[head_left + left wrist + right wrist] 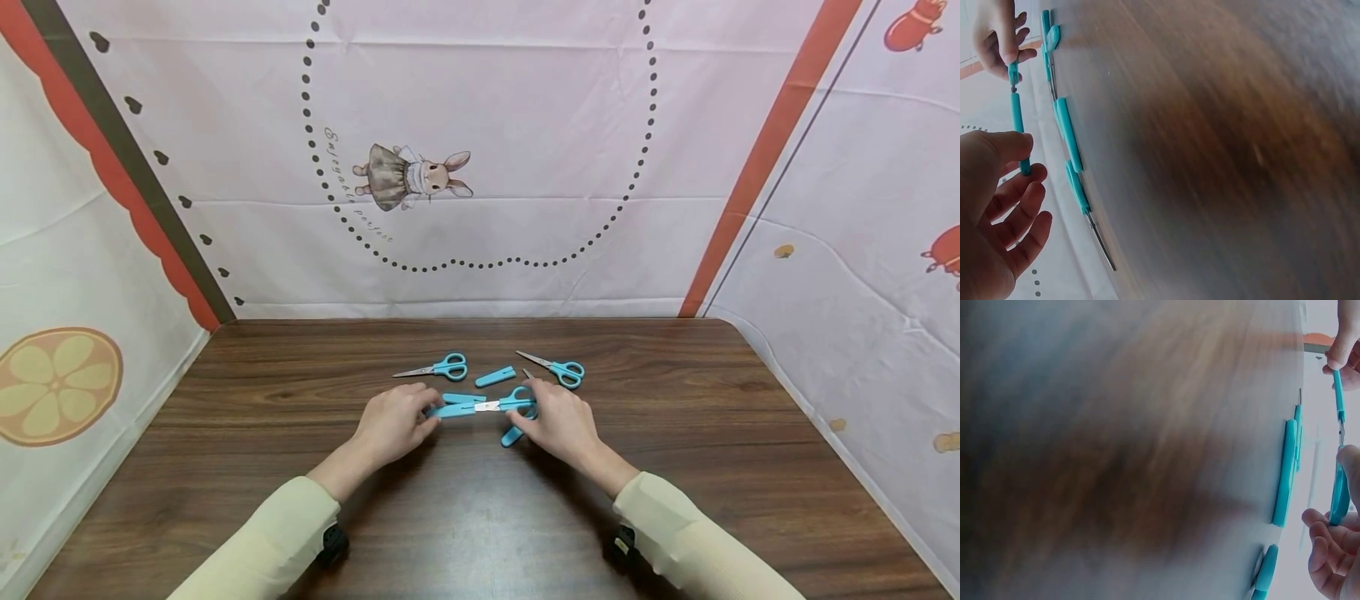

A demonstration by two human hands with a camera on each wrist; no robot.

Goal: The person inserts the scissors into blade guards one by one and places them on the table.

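Note:
Between the two hands, a pair of scissors (489, 406) with light blue handles is held above the table. A light blue blade cover (456, 410) sits over most of its blades, leaving a short stretch of metal bare near the pivot. My left hand (396, 419) pinches the far end of that cover (1017, 115) between thumb and index finger, the other fingers loosely bent. Over at the other end, my right hand (561, 422) grips the handle loops (1339, 494) with thumb and fingers. Part of the handles is hidden behind the fingers.
Uncovered scissors (452, 367) lie at the back left, others (568, 373) at the back right. Loose blue covers rest on the wooden table (300, 367): one behind (495, 377), one beside the held pair (463, 398), one near the right hand (512, 436). A blade tip (527, 373) shows beyond that hand.

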